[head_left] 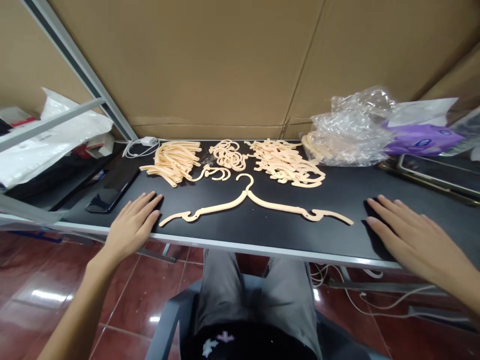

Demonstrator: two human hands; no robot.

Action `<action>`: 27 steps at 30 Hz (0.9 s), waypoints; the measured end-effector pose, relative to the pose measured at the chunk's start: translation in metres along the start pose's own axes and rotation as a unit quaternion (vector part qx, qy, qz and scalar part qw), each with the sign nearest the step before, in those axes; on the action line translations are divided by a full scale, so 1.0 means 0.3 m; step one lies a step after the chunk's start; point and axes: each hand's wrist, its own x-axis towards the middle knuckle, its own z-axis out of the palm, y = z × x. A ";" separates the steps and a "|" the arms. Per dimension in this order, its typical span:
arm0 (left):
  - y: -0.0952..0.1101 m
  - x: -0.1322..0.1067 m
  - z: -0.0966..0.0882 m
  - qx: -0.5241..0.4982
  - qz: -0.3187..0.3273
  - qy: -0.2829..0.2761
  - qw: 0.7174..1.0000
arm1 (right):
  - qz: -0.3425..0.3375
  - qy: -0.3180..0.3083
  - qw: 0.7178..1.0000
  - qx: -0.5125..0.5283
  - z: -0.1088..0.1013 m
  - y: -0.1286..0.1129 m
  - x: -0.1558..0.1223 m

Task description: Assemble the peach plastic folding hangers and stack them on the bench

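A peach plastic hanger (255, 205) lies assembled flat on the black table (337, 195), hook pointing away from me. My left hand (133, 225) rests flat and open on the table's front edge, just left of the hanger's left arm tip. My right hand (408, 237) lies flat and open to the right of the hanger's right tip. Neither hand holds anything. Behind the hanger lie three piles of peach parts: straight bars (175, 161), hooks (228, 156) and curved arm pieces (287, 162).
A crumpled clear plastic bag (350, 127) and a purple packet (423, 139) sit at the back right. A dark phone (112, 190) lies at the left, a white charger (148, 142) behind it. Cardboard sheets stand behind the table. My knees are under the front edge.
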 end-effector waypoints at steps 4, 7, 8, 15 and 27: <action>0.021 -0.012 0.013 0.032 -0.001 0.006 0.999 | 0.003 -0.015 1.000 -0.020 0.015 0.001 -0.008; 0.019 -0.015 0.016 0.030 0.005 0.019 0.999 | -0.001 -0.021 1.000 -0.016 0.011 -0.007 -0.012; 0.016 -0.015 0.017 0.029 0.006 0.023 0.999 | 0.000 -0.019 1.000 -0.012 0.009 -0.009 -0.011; 0.015 -0.013 0.021 0.032 0.008 0.034 0.999 | 0.000 -0.004 1.000 0.002 0.007 -0.012 -0.013; 0.015 -0.010 0.021 0.020 0.000 0.038 0.999 | -0.017 0.102 0.987 0.121 -0.032 -0.081 -0.016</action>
